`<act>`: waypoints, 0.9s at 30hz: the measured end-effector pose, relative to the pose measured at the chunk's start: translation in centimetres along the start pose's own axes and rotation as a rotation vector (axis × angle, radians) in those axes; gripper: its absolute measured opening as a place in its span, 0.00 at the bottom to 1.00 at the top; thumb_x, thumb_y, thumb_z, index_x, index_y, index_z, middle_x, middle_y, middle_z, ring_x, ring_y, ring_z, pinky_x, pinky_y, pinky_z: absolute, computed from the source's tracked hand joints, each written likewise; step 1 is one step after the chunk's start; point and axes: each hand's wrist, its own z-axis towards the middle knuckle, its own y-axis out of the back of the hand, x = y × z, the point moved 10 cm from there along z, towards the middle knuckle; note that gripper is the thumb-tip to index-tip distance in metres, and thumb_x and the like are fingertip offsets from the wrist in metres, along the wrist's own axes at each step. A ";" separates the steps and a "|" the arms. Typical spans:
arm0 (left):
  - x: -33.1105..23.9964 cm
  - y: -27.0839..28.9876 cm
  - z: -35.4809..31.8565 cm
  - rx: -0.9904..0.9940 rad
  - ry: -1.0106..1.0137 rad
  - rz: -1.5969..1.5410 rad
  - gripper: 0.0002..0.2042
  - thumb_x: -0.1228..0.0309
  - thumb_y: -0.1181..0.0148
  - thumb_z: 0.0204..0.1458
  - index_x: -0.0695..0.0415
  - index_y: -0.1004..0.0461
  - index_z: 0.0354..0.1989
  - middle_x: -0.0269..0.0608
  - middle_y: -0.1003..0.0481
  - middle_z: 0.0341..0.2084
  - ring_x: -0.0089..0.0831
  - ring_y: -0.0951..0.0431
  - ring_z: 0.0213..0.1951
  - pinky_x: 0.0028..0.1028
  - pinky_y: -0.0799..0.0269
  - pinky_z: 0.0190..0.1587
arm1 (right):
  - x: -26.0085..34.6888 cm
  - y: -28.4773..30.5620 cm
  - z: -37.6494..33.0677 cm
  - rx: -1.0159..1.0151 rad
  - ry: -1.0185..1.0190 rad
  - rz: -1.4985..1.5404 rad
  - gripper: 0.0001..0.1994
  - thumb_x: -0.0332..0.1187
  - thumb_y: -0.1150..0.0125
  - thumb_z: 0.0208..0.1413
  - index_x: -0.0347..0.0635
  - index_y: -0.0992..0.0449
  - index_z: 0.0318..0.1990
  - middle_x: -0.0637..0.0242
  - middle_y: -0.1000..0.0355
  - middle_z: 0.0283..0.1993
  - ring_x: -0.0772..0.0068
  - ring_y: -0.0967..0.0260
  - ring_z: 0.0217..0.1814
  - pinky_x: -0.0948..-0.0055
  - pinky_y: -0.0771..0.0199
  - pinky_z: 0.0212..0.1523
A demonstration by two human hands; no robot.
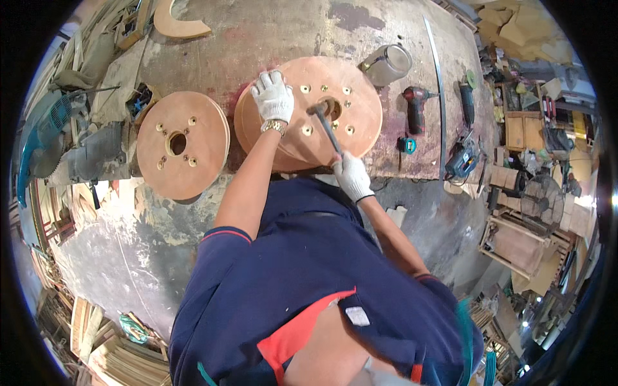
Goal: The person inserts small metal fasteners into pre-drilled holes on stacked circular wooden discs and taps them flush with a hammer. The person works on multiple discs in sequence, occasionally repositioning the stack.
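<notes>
A large round wooden disc (283, 138) lies on the workbench, stacked on another disc whose edge shows at its left. It has a centre hole and several smaller holes with brass-coloured fittings. Gloved in white, my left hand (273, 98) rests flat on the disc's left part, fingers stretched out. My right hand (352, 177), also gloved, grips the handle of a hammer (329, 130) at the disc's near edge. The hammer's head is over the disc, beside the centre hole. To the left, a second stack of wooden discs (154, 154) has similar fittings round its hole.
Right of the discs are a glass jar (390, 63) on its side, a red and black cordless drill (416, 109), a tape measure (407, 145), a long metal straightedge (438, 83), an angle grinder (467, 103) and a jigsaw (460, 161). A mitre saw (51, 128) stands at far left.
</notes>
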 end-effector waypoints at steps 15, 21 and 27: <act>1.5 -0.9 1.1 -0.044 0.042 -0.042 0.19 0.60 0.41 0.56 0.53 0.29 0.53 0.50 0.28 0.51 0.49 0.28 0.56 0.49 0.35 0.57 | 3.5 3.2 2.8 0.147 -0.111 -0.045 0.11 0.36 0.47 0.65 0.39 0.29 0.49 0.42 0.26 0.27 0.36 0.25 0.31 0.49 0.27 0.31; 1.6 0.2 0.8 -0.193 -0.003 0.022 0.17 0.60 0.41 0.57 0.53 0.29 0.50 0.49 0.28 0.50 0.48 0.27 0.53 0.48 0.35 0.55 | 5.8 7.3 0.8 -0.351 0.043 0.250 0.14 0.38 0.47 0.65 0.40 0.28 0.52 0.45 0.24 0.29 0.37 0.24 0.31 0.45 0.27 0.32; 1.7 0.3 0.6 -0.125 0.012 -0.016 0.18 0.58 0.43 0.59 0.54 0.30 0.52 0.50 0.28 0.50 0.48 0.27 0.55 0.49 0.36 0.57 | 5.2 2.4 1.3 -0.022 -0.047 0.106 0.15 0.42 0.47 0.66 0.37 0.26 0.43 0.43 0.25 0.26 0.37 0.25 0.30 0.44 0.27 0.33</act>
